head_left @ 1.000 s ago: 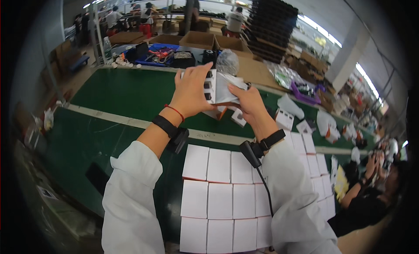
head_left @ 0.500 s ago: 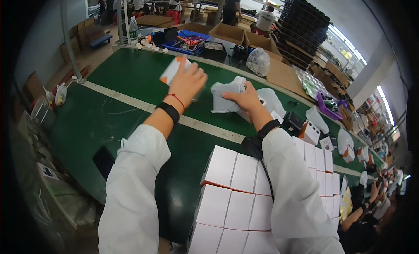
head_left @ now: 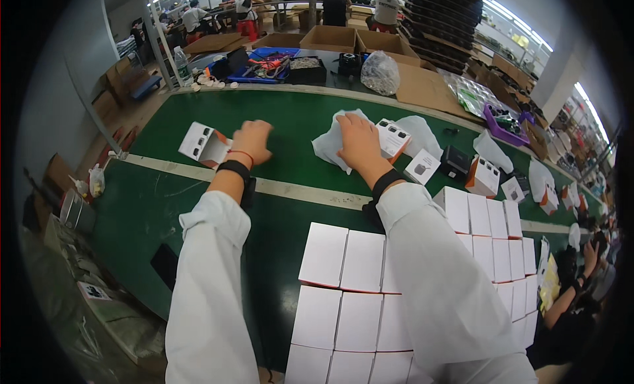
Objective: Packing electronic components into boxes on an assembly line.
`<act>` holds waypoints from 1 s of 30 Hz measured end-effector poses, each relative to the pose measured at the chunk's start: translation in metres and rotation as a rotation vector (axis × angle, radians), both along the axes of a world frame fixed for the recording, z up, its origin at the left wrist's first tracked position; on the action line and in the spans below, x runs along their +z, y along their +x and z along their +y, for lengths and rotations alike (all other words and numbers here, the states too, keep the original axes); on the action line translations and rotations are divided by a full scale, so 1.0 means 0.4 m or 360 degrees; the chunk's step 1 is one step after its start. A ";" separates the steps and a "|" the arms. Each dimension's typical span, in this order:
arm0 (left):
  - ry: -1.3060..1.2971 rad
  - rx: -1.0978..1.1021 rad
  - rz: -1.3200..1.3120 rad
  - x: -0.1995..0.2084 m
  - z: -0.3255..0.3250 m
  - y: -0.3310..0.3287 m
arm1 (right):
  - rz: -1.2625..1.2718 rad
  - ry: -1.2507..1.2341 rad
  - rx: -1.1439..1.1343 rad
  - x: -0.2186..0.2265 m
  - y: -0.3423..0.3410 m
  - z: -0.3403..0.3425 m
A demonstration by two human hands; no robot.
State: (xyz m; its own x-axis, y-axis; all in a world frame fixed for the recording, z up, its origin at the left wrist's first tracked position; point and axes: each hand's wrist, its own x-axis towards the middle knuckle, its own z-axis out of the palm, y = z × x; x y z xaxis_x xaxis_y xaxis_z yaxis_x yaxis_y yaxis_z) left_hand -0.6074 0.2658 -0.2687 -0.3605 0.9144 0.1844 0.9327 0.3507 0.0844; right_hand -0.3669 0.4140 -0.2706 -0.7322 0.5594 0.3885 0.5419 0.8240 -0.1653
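Observation:
On the far strip of the green table, my left hand is just right of a small open white box with orange inside and small dark pictures on its side. The fingers are bent and apart, and nothing shows in them. My right hand grips a crumpled pale grey-white soft pouch from above; whether anything is inside is hidden. Close to its right stands another white and orange box, with a second pale pouch behind. A small white card or carton and a black device lie farther right.
Stacked white boxes fill the near right side under my right forearm. A dark phone lies at the left. Along the back are a blue tray of tools, a bottle, a clear plastic bag and cardboard boxes.
The open box has moved left and down, and my left hand has come off it. My right hand has shifted slightly left with the pouch, now lower on the table. The view has turned a little.

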 end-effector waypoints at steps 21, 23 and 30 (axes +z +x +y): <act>0.0858 -0.0522 -0.0209 0.214 0.204 0.311 | 0.1575 -0.0691 -0.0427 0.008 0.079 0.121; 0.0911 -0.0362 -0.0359 0.269 0.212 0.284 | 0.1570 -0.0692 -0.0478 0.005 0.085 0.133; 0.0958 -0.0050 0.0228 0.178 0.137 0.172 | 0.1749 -0.0566 -0.0338 0.017 0.053 0.103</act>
State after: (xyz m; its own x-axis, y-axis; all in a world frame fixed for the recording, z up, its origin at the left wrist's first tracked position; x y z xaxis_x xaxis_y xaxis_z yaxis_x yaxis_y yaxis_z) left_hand -0.5384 0.3208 -0.1976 -0.2682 0.6449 0.7157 0.9586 0.2525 0.1317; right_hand -0.3458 0.4551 -0.2637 0.0204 0.8342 0.5510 0.0855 0.5477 -0.8323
